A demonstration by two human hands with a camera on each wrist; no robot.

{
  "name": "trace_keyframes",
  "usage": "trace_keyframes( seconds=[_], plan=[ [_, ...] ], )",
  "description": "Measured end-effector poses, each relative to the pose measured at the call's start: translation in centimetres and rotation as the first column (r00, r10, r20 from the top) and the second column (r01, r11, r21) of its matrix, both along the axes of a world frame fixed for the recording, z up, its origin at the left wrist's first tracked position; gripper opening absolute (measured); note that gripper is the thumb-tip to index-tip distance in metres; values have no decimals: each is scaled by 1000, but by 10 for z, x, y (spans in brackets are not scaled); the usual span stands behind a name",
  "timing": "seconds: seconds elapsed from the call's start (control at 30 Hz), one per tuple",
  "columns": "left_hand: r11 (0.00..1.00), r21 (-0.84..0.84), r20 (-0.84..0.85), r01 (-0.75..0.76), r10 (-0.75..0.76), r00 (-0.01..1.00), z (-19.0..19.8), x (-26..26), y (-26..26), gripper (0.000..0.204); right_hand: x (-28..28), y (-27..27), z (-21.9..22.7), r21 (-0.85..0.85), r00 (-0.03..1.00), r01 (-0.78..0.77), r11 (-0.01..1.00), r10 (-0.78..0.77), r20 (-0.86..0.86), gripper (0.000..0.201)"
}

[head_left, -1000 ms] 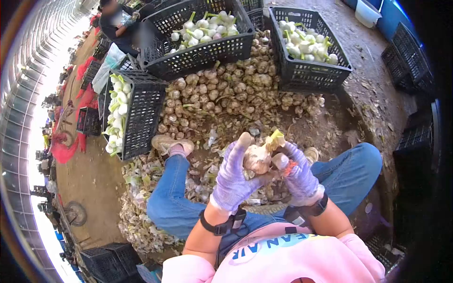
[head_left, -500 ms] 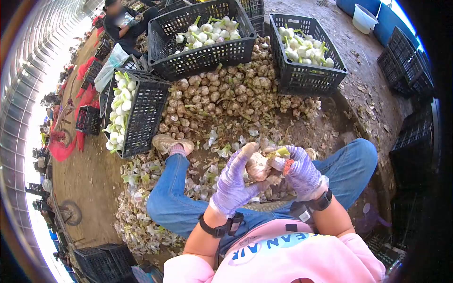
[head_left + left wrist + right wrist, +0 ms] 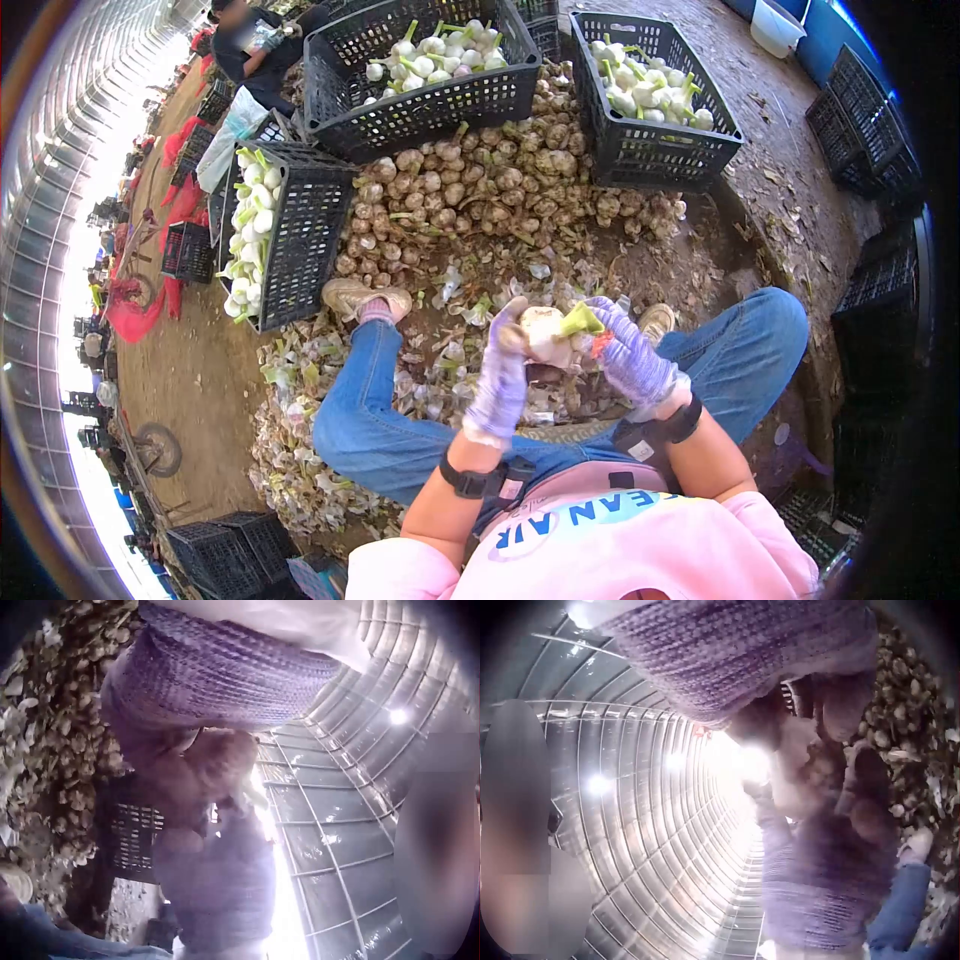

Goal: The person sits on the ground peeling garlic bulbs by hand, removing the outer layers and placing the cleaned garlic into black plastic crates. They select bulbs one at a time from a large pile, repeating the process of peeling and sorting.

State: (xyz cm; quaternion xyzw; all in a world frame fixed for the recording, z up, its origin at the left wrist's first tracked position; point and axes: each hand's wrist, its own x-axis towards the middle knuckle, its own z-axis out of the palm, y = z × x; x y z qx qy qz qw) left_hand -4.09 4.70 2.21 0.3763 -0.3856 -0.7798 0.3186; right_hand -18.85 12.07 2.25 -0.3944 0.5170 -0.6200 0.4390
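Both hands wear purple knit gloves. In the head view the left hand grips a garlic bulb from its left side, thumb and fingers round it. The right hand pinches at the bulb's right side, beside its green stem. The bulb's upper part looks white and bare, with brownish skin lower down. In the left wrist view the left hand fills the top, with the bulb dark beneath it. The right wrist view has the right hand above the bulb, partly hidden by fingers.
Unpeeled garlic lies heaped beyond the feet. Around it stand black crates of white bulbs: one at left, one behind, one at right. Peeled skins litter the ground. Another person sits at upper left.
The bulb has turned and shows a whiter surface, its green stem now pointing right. The left hand has become more upright, and the right hand has shifted on the bulb's right side.
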Motion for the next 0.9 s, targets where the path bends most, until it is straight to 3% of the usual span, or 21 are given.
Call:
trace_keyframes(
  seconds=[0.03,0.07,0.1,0.13,0.17,0.2,0.27,0.33,0.4,0.43,0.47,0.53,0.57,0.6,0.63,0.67,0.7,0.73,0.8,0.83,0.9],
  plan=[
    [932,-362,86,30,1,996,-11,-6,3,70,3,0,-7,114,995,-37,993,26,94,39],
    [932,-362,91,31,2,996,-13,0,2,70,1,4,-8,114,995,-38,993,27,99,39],
    [983,-158,-9,94,-96,995,2,6,-4,74,-4,8,-9,14,794,-175,985,132,594,44],
    [983,42,-128,178,-171,977,11,10,-10,80,-7,10,-10,-143,359,-239,960,224,906,50],
    [976,101,-190,191,-170,967,7,10,-16,81,1,7,-8,53,585,-97,994,14,811,56],
    [977,95,-191,193,-173,966,12,7,-16,81,2,3,-4,47,587,-96,994,18,810,56],
    [990,-94,-13,106,-108,994,27,-3,-15,81,-1,-6,7,52,659,-156,986,65,749,47],
    [984,-137,-81,117,-129,988,22,1,-21,81,-5,-9,14,47,638,-239,970,120,761,38],
    [948,-27,-200,318,-317,927,28,16,-29,82,-10,-12,10,15,493,152,988,-89,866,30],
    [949,-27,-199,314,-313,929,30,17,-28,82,-20,-20,19,-121,664,201,972,-44,746,24],
    [962,-58,-152,267,-272,950,34,19,-26,84,-24,-24,25,-119,660,201,972,-45,750,24],
    [975,-133,-69,178,-188,980,38,18,-25,86,-30,-28,35,-11,895,56,998,-45,444,25],
    [962,-215,2,167,-171,985,34,17,-25,86,-26,-22,36,-9,894,59,998,-49,445,25],
    [962,-212,1,172,-176,984,35,16,-22,86,-16,-12,37,65,950,-14,998,-7,311,28],
    [936,-302,107,180,-154,982,38,14,-18,86,-7,-5,37,149,983,-77,986,50,174,32],
    [901,-387,210,194,-119,970,38,14,-15,87,-1,-3,40,166,998,-61,984,55,42,35],
    [682,-673,383,287,-11,924,37,14,-19,77,2,-5,40,127,987,-14,992,34,-157,34],
    [684,-671,384,287,-11,923,40,14,-17,77,4,-6,39,78,938,22,997,6,-347,33],
    [432,-801,521,415,161,838,52,12,-14,69,7,-7,36,10,897,43,999,-34,-441,32],
    [437,-798,524,415,164,836,52,12,-13,66,8,-8,33,-61,844,60,996,-83,-529,31],
    [435,-769,572,468,142,808,57,13,-12,68,14,-7,26,-36,844,77,996,-84,-530,28]
  ],
)
